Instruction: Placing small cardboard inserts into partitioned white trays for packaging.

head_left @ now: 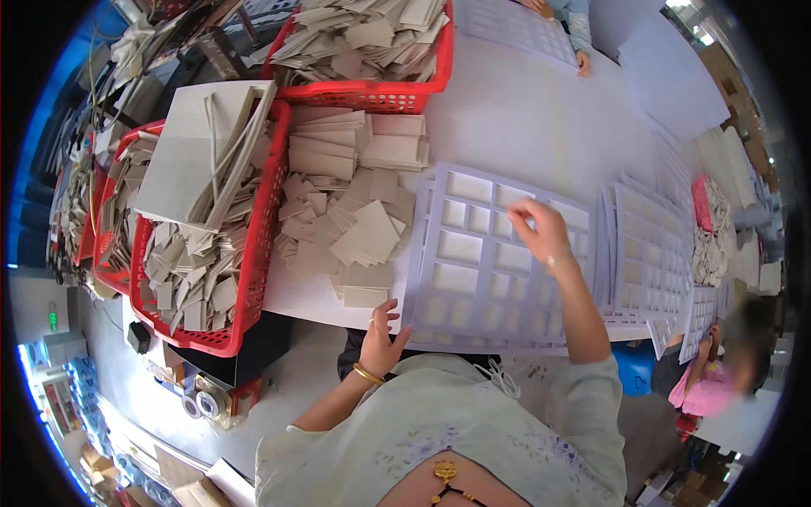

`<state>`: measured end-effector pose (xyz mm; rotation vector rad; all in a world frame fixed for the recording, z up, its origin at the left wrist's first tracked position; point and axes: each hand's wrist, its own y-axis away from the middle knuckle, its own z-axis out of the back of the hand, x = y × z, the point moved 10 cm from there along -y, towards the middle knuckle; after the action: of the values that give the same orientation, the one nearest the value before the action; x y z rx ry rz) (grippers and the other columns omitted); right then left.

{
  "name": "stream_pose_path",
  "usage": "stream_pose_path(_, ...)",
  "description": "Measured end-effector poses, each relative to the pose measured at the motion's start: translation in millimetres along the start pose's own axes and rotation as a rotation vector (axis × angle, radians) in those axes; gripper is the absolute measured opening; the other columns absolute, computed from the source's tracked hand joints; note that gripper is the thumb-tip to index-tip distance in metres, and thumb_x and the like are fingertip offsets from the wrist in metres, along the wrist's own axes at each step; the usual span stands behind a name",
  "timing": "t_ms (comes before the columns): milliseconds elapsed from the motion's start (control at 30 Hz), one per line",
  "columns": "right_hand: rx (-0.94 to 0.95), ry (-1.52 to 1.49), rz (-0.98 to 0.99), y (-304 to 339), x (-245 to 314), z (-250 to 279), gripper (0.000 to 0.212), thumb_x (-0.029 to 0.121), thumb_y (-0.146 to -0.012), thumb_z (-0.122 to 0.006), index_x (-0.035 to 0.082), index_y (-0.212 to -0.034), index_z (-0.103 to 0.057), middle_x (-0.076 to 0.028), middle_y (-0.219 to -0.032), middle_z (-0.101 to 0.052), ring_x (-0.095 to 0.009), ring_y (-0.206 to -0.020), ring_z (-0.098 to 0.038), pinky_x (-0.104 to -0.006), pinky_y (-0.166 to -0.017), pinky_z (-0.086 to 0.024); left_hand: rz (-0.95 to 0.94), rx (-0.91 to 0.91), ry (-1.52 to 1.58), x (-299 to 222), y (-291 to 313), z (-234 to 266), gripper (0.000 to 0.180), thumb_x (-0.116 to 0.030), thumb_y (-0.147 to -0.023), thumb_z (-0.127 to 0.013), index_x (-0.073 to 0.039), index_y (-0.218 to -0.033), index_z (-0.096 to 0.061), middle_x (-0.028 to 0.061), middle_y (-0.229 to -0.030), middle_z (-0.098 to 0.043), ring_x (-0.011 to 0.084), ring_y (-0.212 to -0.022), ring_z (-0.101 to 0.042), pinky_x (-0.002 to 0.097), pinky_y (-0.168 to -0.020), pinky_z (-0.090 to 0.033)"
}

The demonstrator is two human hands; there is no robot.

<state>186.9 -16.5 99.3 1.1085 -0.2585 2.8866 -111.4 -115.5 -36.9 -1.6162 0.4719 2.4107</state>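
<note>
Right hand (541,230) presses down with fingers bunched on a cell of the die-cut lavender cardboard sheet (473,270), probably popping a piece out. Left hand (382,338), fingers loosely spread, steadies the sheet's near edge. Loose grey cardboard pieces (355,220) pile up beside it, more fill the red baskets (253,270).

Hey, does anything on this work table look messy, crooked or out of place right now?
Yes: the loose cardboard pieces lie in a spilled, jumbled heap on the table beside the red basket, not in neat stacks.

Small white wall box with green sign (52,317), far left.
</note>
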Motion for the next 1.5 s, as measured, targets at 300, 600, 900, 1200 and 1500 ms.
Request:
stream_pose_path(300, 0.156, 0.552, 0.215, -141, 46, -155, 0.035, 0.032, -0.071, -0.072, 0.016, -0.100, -0.061, -0.003, -0.101, -0.059, -0.022, -0.099, -0.054, -0.0394, -0.084, -0.038, -0.027, -0.135, -0.026, -9, 1, 40, 0.052, -0.004, -0.076, -0.065, -0.002, -0.121, -0.041, 0.0148, -0.118, -0.051, 0.0268, -0.094, -0.059, 0.0356, -0.076, -0.048)
stream_pose_path(600, 0.299, 0.708, 0.081, -178, 24, -168, 0.056, 0.040, -0.060, -0.078, 0.019, -0.108, -0.059, -0.004, -0.110, -0.056, -0.021, -0.108, -0.050, -0.0407, -0.088, -0.036, -0.011, -0.159, -0.006, -4, -3, 52, 0.050, -0.003, -0.076, -0.065, -0.003, -0.120, -0.041, 0.0145, -0.117, -0.052, 0.0263, -0.092, -0.060, 0.0357, -0.074, -0.048)
stream_pose_path(900, 0.295, 0.543, -0.055, -151, -49, -53, 0.053, 0.033, -0.061, -0.078, 0.020, -0.108, -0.057, -0.003, -0.103, -0.058, -0.021, -0.098, -0.056, -0.0418, -0.087, -0.034, -0.095, -0.079, -0.035, -18, -19, 29, 0.051, -0.001, -0.074, -0.065, -0.002, -0.120, -0.042, 0.0147, -0.114, -0.052, 0.0267, -0.092, -0.060, 0.0368, -0.074, -0.049)
stream_pose_path(1200, 0.185, 0.419, -0.421, 5, -243, 120, 0.052, 0.018, -0.063, -0.075, 0.018, -0.110, -0.053, -0.002, -0.089, -0.056, -0.018, -0.083, -0.055, -0.0312, -0.069, -0.046, -0.197, 0.001, -0.163, -33, -35, 3, 0.057, 0.000, -0.072, -0.064, 0.002, -0.124, -0.039, 0.0201, -0.120, -0.048, 0.0376, -0.110, -0.048, 0.0409, -0.091, -0.042)
stream_pose_path(1500, 0.087, 0.512, -0.359, 46, -259, 111, 0.053, 0.013, -0.064, -0.073, 0.017, -0.113, -0.052, -0.004, -0.077, -0.055, -0.021, -0.072, -0.056, -0.0333, -0.066, -0.046, -0.245, 0.087, -0.292, -48, -36, -30, 0.061, -0.005, -0.072, -0.065, 0.000, -0.126, -0.037, 0.0217, -0.128, -0.043, 0.0396, -0.118, -0.041, 0.0445, -0.098, -0.035)
